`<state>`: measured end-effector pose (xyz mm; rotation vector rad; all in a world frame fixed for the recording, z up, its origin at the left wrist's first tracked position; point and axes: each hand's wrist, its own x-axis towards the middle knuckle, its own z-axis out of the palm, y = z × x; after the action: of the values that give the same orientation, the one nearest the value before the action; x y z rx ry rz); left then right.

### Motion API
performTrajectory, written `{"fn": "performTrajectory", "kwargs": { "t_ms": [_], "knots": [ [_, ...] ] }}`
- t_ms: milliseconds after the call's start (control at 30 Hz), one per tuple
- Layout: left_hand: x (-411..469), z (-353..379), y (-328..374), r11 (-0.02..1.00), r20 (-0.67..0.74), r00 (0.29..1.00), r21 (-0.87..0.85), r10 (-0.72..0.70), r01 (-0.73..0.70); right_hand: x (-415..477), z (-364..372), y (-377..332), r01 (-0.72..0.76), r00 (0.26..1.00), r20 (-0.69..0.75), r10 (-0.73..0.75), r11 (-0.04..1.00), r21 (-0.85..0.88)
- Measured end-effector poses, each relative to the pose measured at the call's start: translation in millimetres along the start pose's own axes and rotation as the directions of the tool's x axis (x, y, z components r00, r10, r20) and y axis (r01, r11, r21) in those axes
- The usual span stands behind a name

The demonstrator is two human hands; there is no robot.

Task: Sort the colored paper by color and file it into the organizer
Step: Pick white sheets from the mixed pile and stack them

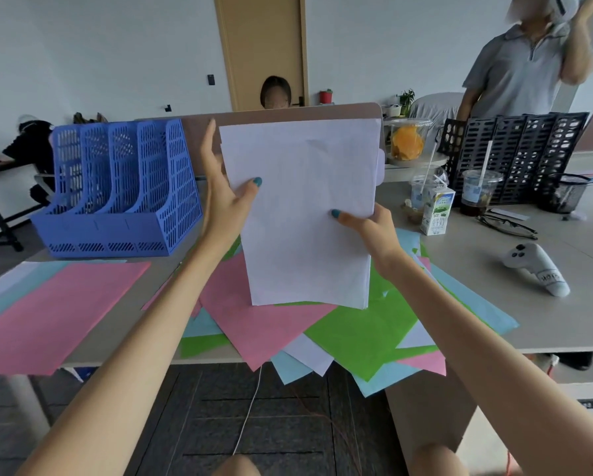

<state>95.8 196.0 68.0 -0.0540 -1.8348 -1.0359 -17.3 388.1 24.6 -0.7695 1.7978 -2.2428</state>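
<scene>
I hold a small stack of pale lavender-white sheets [305, 207] upright above the table. My left hand [224, 190] grips its left edge with the thumb on the front. My right hand [370, 228] pinches the right edge lower down, thumb on the front too. Beneath lies a mixed heap of pink, green, light blue and white paper [326, 331], hanging over the table's front edge. A sorted pink stack [58, 310] lies to the left over blue and white sheets. The blue four-slot organizer [120, 190] stands at the back left and looks empty.
A black file organizer [525, 152] stands at the back right, with drink cups, a milk carton [437, 211], glasses [506, 226] and a white controller [537, 266] in front. Two people are behind the desk divider [288, 115].
</scene>
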Motion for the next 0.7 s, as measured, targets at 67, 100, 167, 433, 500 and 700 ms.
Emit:
{"fn": "performTrajectory", "kwargs": {
  "t_ms": [67,100,167,433,500,700],
  "knots": [
    [3.1,0.2,2.9,0.991,0.021,0.997,0.109,0.071,-0.073,-0.6,-0.9,-1.2,-0.002,1.000,0.001,0.002,1.000,0.008],
    [3.2,0.5,3.4,0.979,0.035,0.994,0.173,0.099,-0.103,-1.4,-1.3,-1.9,-0.001,1.000,0.002,0.001,1.000,0.015],
    [1.8,0.4,2.5,0.960,0.071,0.990,0.246,0.119,-0.133,-2.7,-2.0,-1.2,-0.001,1.000,0.012,0.001,1.000,0.024],
    [0.1,1.4,0.6,0.957,0.031,0.992,0.260,0.123,-0.127,-0.8,-4.2,0.1,0.008,0.999,0.044,-0.010,0.999,0.050],
    [-0.2,2.1,3.2,0.961,0.021,0.994,0.253,0.112,-0.113,0.2,-4.0,-0.1,0.017,0.999,0.050,-0.020,0.998,0.056],
    [-2.7,1.2,3.6,0.994,0.056,0.996,-0.084,-0.068,0.073,-0.2,-6.4,3.1,0.007,0.998,0.065,-0.011,0.997,0.076]
  ]
}}
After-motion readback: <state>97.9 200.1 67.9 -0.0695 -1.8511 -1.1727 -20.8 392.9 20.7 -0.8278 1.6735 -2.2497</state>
